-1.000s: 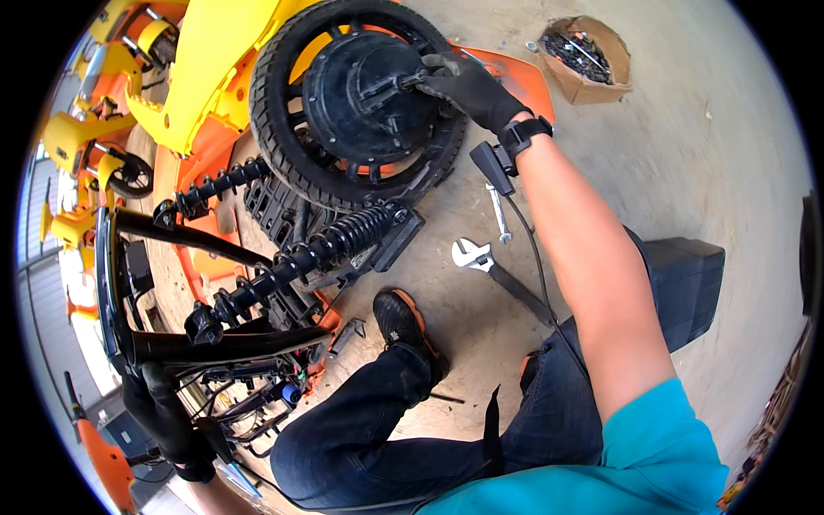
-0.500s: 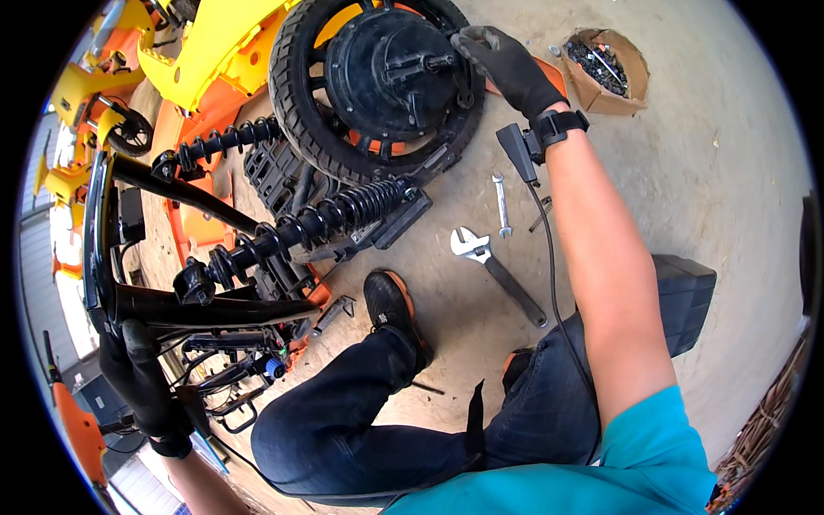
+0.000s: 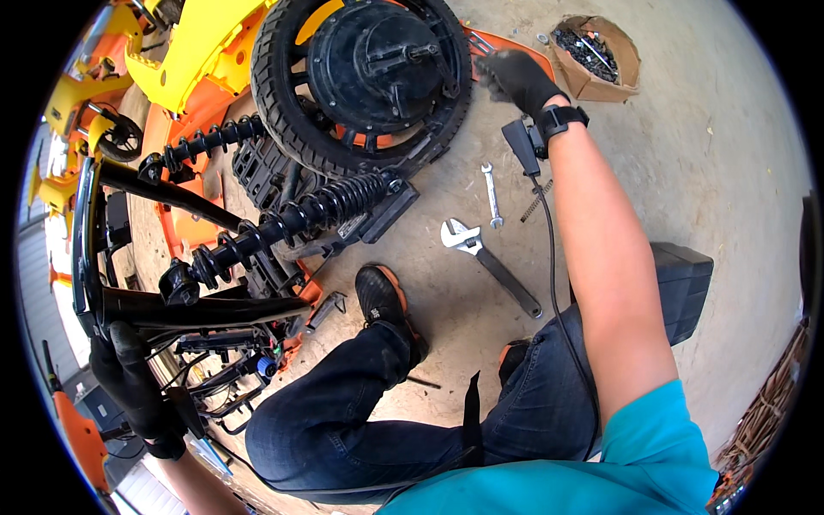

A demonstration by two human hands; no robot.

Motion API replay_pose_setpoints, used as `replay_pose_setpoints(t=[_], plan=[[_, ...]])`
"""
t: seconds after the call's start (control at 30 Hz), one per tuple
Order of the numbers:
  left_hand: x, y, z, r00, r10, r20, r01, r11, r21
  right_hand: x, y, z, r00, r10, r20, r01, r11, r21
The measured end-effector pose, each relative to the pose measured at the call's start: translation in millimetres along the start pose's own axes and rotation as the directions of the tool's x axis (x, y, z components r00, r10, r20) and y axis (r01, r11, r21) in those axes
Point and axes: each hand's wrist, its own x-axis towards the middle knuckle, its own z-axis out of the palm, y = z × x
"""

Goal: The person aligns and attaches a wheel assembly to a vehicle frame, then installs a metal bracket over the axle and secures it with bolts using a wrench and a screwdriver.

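My gloved left hand [image 3: 129, 382] is wrapped round the lower corner of a black tubular scooter frame [image 3: 172, 306] at the left. A black coil-spring shock absorber [image 3: 287, 225] rises from that frame, and a second shock absorber [image 3: 210, 148] lies beyond it. At the top stands a wheel [image 3: 266, 103] with a black hub motor [image 3: 365, 73], its axle pointing toward me. Just right of the tyre, my gloved right hand [image 3: 524, 81] hovers by an orange panel [image 3: 536, 56]. Its fingertips are blurred, and I cannot make out anything in them.
An adjustable wrench [image 3: 493, 266], an open-end wrench [image 3: 491, 196] and a small spring [image 3: 536, 202] lie on the concrete floor. A cardboard box [image 3: 601, 86] of small hardware stands far right. Beside my right leg is a black case [image 3: 682, 292]. Yellow body panels [image 3: 184, 60] fill the upper left.
My right hand has drawn away from the wheel's right side, over to the orange panel. My left hand keeps its hold on the frame. The whole view has shifted slightly.
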Motion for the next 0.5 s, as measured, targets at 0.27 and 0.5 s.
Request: replay_pose_setpoints(t=[0.27,0.5], plan=[[2,-5,-4,0.997,0.055,0.047,-0.056,0.998,0.015,-5,29,9,0.954,0.208,0.214,-0.207,0.978,-0.029],[-1,1,1,1.0,0.007,0.018,-0.007,1.0,-0.002,-9,36,9,0.947,0.202,0.251,-0.192,0.979,-0.062]])
